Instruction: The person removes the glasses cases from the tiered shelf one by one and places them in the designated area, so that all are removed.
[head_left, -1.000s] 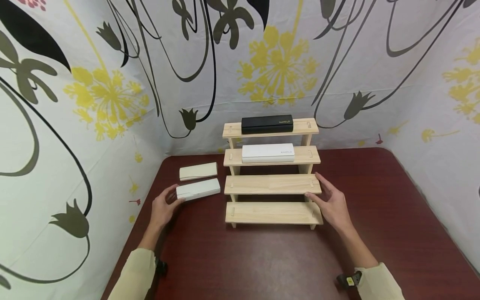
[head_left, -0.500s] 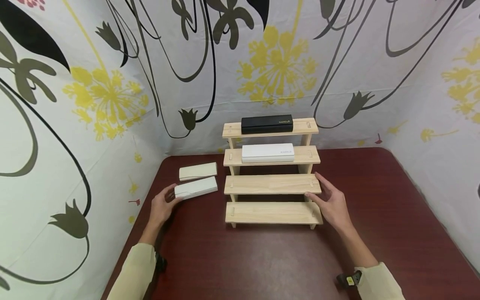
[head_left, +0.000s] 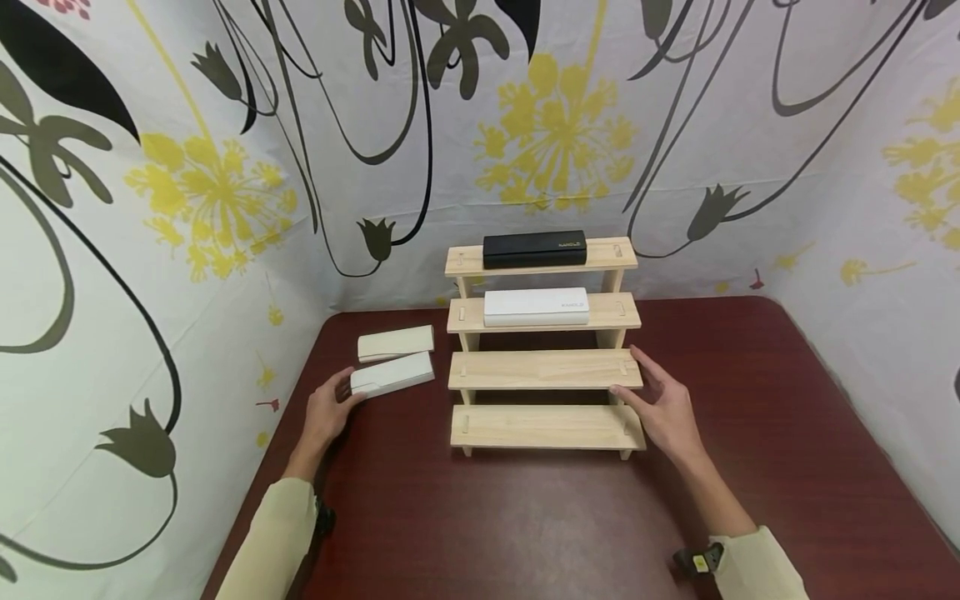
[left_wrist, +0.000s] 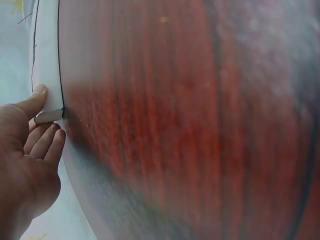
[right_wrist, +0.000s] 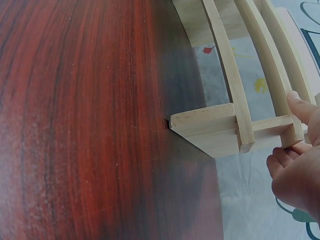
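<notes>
My left hand [head_left: 327, 412] pinches the left end of a white glasses case [head_left: 392, 375], lying on the table at the left. In the left wrist view the thumb is on one side of the case [left_wrist: 48, 55] and the fingers on the other. A cream case [head_left: 395, 342] lies just behind it. My right hand [head_left: 667, 410] holds the right end of the second shelf from the front of a four-step wooden stand [head_left: 546, 369], thumb at its front edge and fingers at the back. In the right wrist view the stand's leg [right_wrist: 205, 130] shows.
On the stand's top shelf sits a black case [head_left: 534, 248], and one step lower another white case [head_left: 536, 306]. The two front shelves are bare wood. Under all this is a dark red table [head_left: 525, 525], with a flower-patterned cloth [head_left: 465, 167] hanging behind and beside it.
The left hand has drawn the white case slightly left and back, closer to the cream case. The right hand and the stand stay where they were.
</notes>
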